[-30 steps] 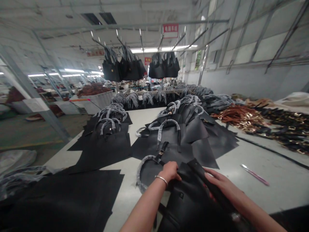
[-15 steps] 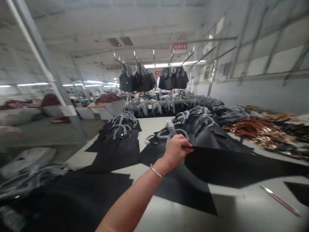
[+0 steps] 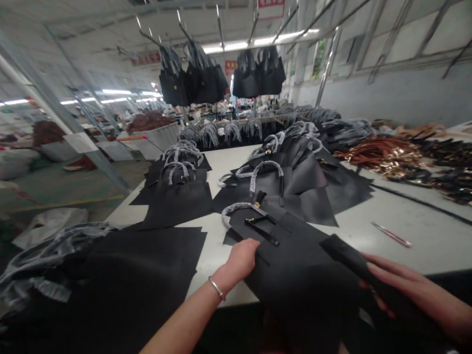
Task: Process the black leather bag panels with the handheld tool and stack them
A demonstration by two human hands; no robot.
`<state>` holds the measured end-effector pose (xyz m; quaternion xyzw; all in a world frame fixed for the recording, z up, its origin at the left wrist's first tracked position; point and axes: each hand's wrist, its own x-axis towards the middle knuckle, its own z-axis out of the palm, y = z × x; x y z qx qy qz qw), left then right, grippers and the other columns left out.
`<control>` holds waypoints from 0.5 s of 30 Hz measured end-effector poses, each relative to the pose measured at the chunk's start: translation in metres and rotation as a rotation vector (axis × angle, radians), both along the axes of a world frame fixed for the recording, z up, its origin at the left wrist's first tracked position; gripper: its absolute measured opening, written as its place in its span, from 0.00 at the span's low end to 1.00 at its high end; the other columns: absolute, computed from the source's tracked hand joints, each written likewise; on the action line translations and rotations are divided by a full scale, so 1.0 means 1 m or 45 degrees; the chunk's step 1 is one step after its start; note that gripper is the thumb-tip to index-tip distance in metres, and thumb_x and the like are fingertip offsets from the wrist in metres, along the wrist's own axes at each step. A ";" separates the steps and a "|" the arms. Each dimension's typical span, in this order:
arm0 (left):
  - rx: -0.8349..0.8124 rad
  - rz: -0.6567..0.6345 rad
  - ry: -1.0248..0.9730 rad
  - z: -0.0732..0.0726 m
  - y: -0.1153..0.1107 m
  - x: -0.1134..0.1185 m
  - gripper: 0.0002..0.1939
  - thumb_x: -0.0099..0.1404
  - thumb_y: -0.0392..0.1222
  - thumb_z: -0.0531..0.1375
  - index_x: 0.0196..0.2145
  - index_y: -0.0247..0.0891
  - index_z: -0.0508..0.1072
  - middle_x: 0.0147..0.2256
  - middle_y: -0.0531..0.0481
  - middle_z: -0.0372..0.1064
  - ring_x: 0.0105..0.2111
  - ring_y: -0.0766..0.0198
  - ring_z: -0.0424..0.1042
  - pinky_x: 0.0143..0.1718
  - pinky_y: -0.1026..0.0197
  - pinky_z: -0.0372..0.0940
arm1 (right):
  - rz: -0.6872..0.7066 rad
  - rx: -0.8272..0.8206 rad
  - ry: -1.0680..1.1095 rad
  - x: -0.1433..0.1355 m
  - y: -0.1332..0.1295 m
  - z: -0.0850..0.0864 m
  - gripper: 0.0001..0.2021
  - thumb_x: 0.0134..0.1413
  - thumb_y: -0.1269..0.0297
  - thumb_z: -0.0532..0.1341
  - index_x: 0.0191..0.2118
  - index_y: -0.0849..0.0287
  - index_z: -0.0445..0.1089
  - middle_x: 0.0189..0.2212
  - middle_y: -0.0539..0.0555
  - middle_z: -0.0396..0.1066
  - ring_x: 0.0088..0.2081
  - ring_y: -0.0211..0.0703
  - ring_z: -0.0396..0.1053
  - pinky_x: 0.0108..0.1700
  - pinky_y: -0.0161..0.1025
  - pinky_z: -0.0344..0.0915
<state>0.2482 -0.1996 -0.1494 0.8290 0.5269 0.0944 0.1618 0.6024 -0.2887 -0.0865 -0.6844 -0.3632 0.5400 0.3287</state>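
- Black leather-look bag panel (image 3: 298,250), head view: overhangs near edge of table (image 3: 438,246), lying rightward from left hand (image 3: 242,258); plastic-wrapped handle (image 3: 230,212) at far-left end; long axis uncertain.
- Left hand: nearer, curled, pinching panel's left edge.
- Right hand (image 3: 405,281): half-curled, gripping folded black piece (image 3: 348,256) beside panel.

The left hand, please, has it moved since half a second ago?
Yes: judged against the pen-like tool, the left hand has come lower in view, from above the tool's level to slightly below it.
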 end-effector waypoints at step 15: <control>0.095 -0.007 -0.174 -0.036 -0.017 0.032 0.34 0.55 0.57 0.60 0.58 0.47 0.61 0.65 0.40 0.42 0.63 0.41 0.44 0.60 0.40 0.45 | 0.453 -0.083 0.210 -0.055 0.112 -0.029 0.16 0.59 0.53 0.56 0.44 0.62 0.63 0.24 0.54 0.74 0.18 0.38 0.70 0.16 0.31 0.67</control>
